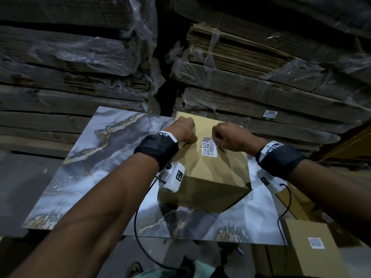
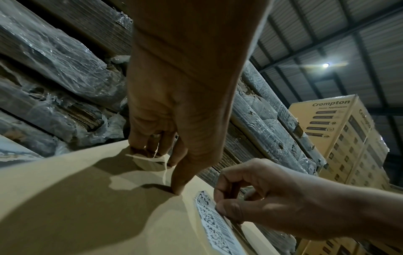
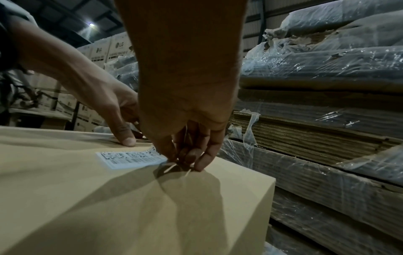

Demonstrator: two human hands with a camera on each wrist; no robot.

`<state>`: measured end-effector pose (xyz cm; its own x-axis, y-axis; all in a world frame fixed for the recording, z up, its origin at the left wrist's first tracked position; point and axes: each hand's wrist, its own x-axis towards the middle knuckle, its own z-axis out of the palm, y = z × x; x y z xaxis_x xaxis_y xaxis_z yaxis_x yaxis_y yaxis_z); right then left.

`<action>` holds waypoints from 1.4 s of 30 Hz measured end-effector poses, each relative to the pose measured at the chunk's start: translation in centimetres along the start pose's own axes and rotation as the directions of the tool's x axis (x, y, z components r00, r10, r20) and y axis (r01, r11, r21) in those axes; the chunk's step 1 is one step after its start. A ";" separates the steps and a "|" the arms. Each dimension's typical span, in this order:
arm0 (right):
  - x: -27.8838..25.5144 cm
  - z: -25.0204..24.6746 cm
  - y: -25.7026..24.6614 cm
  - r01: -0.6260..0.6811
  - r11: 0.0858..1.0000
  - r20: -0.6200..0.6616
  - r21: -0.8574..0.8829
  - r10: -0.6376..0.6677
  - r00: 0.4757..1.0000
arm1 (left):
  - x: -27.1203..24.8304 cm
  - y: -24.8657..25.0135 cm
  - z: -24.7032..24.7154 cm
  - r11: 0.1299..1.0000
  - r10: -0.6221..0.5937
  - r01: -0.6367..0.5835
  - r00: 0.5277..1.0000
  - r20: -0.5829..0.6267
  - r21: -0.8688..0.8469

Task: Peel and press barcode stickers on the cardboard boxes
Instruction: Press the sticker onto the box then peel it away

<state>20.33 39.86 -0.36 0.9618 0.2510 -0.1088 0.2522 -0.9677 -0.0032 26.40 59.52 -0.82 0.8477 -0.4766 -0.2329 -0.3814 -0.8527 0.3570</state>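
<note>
Head view: the white rectangular barcode sticker [image 1: 209,146] lies on top of the plain brown cardboard box [image 1: 218,169], which stands on the grey marbled tabletop [image 1: 96,157]. The sticker's long axis runs toward and away from the person. The right hand [image 1: 230,138], fingers curled, pinches the sticker's far right edge, which is lifted. The left hand [image 1: 184,130] curls around thin backing strips [image 2: 152,157], thumb tip [image 2: 179,187] pressing the box just left of the sticker. Bare cardboard surrounds the sticker for smoothing toward the near edge.
</note>
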 end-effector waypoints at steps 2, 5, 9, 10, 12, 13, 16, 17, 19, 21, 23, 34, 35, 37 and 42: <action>0.2 -0.1 0.1 0.019 1.000 0.035 -0.021 -0.018 0.999 | 0.2 -0.1 0.1 1.000 -0.002 0.002 1.000 -0.005 0.002; 0.7 -0.5 0.4 0.038 0.999 0.110 -0.033 -0.034 0.993 | 0.3 -0.1 0.1 1.000 -0.001 0.001 1.000 -0.018 -0.001; 1.7 -1.5 0.6 0.026 1.000 0.194 0.006 -0.027 0.981 | 0.4 -0.2 0.1 1.000 0.004 -0.004 1.000 -0.021 -0.003; 1.9 -1.7 0.7 0.007 1.000 0.207 0.020 -0.011 0.978 | 0.5 -0.2 0.2 1.000 0.005 -0.005 1.000 -0.023 0.003; 2.1 -2.0 0.6 -0.053 0.998 0.245 0.047 0.040 0.969 | 0.5 -0.3 0.2 1.000 0.004 -0.004 1.000 -0.020 0.004; 2.1 -2.1 0.5 -0.081 0.994 0.246 0.068 0.062 0.967 | 0.5 -0.3 0.2 1.000 0.002 -0.002 1.000 -0.018 0.001; 2.0 -2.5 0.3 -0.196 0.942 0.175 0.272 0.152 0.973 | 0.5 -0.4 0.2 1.000 0.012 -0.012 1.000 -0.016 0.003; 1.9 -2.8 0.4 -0.239 0.898 0.155 0.370 0.194 0.969 | 0.6 -0.4 0.3 1.000 0.015 -0.015 1.000 -0.016 0.003; 1.6 -3.2 0.7 -0.263 0.852 0.133 0.453 0.227 0.965 | 0.8 -0.4 0.3 1.000 0.016 -0.017 1.000 -0.019 -0.003; 1.0 -3.5 0.9 -0.215 0.909 0.143 0.358 0.174 0.974 | 0.9 -0.4 0.3 1.000 0.015 -0.015 0.999 -0.029 -0.010; 0.4 -3.2 0.5 -0.115 0.966 0.145 0.231 0.082 0.986 | 1.0 -0.4 0.4 1.000 0.016 -0.017 0.999 -0.037 -0.012; 1.1 -0.6 -1.5 0.182 0.960 -0.075 0.214 -0.170 0.983 | 1.8 -0.8 1.1 0.999 0.032 -0.032 0.999 -0.038 0.012; 1.0 -0.7 -1.6 0.184 0.964 -0.071 0.190 -0.173 0.982 | 1.8 -0.8 1.1 0.999 0.030 -0.030 0.999 -0.035 0.013; 1.1 -0.5 -1.6 0.206 0.968 -0.085 0.144 -0.195 0.977 | 1.9 -0.8 1.1 1.000 0.021 -0.021 0.999 -0.029 0.011; 1.1 1.3 -0.6 0.200 0.965 -0.087 0.168 -0.187 0.978 | 1.9 -0.8 1.0 1.000 0.017 -0.017 0.999 -0.031 0.014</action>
<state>21.05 40.71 -1.72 0.9031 0.4290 -0.0189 0.4178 -0.8880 -0.1918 27.94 59.04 -2.47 0.8520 -0.4845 -0.1982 -0.4008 -0.8473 0.3483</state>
